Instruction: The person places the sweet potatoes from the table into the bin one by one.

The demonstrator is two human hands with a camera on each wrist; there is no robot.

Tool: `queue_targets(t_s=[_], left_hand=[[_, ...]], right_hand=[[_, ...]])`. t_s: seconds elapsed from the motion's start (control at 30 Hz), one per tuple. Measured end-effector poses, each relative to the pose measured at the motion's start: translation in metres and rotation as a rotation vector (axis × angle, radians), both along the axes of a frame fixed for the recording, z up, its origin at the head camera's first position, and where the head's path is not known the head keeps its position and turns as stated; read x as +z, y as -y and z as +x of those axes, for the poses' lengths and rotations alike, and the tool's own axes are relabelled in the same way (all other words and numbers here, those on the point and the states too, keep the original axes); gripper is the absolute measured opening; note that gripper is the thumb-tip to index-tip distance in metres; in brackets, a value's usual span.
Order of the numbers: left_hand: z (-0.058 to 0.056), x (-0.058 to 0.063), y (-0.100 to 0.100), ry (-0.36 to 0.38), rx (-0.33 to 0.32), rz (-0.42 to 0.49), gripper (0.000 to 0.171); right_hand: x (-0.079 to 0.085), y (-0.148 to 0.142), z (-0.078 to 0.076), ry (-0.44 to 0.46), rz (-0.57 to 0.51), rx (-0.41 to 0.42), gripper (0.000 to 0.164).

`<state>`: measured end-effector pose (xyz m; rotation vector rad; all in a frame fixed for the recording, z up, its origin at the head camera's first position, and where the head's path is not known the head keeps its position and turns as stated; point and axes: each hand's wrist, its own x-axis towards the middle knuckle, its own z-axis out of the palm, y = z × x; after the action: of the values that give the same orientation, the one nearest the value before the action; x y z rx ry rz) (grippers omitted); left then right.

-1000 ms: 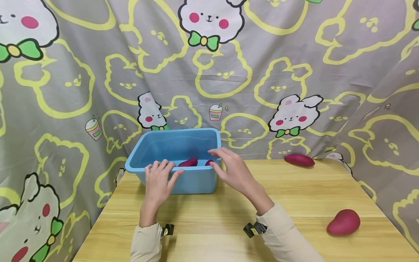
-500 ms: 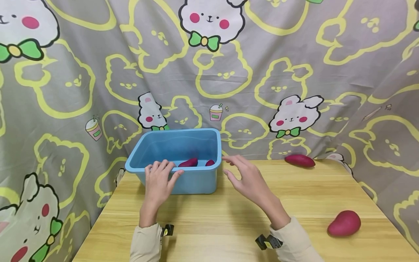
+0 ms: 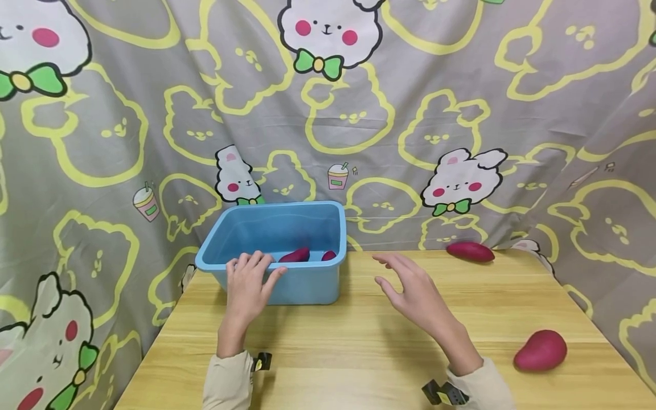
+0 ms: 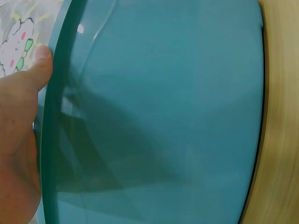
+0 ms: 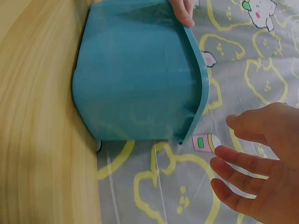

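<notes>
A blue plastic tub (image 3: 307,285) stands at the table's back left. Two purple sweet potatoes (image 3: 294,254) lie inside it, partly hidden by the near wall. My left hand (image 3: 256,270) grips the tub's near rim, fingers over the edge and thumb on the outside wall; the left wrist view shows the thumb (image 4: 41,60) on the rim of the tub (image 4: 163,112). My right hand (image 3: 397,276) hovers open over the table, right of the tub, holding nothing. In the right wrist view its spread fingers (image 5: 243,158) are apart from the tub (image 5: 135,79).
A long purple sweet potato (image 3: 470,251) lies at the back right of the wooden table (image 3: 359,341). A rounder one (image 3: 540,350) lies near the front right edge. A grey cartoon-rabbit cloth (image 3: 410,114) hangs behind and at both sides.
My right hand has drawn away from the tub's right rim, moving right and toward me, still open. The left hand and the tub have stayed put.
</notes>
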<state>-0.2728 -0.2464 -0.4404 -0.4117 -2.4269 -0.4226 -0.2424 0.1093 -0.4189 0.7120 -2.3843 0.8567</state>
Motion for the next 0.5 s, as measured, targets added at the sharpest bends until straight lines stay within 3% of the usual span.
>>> queue_targets(t_s=[0.5], left_hand=[[0.000,-0.001,-0.001,-0.028,-0.013,-0.001,0.034]], right_hand=[[-0.019,-0.042,0.002,0.059,0.013,-0.050,0.043]])
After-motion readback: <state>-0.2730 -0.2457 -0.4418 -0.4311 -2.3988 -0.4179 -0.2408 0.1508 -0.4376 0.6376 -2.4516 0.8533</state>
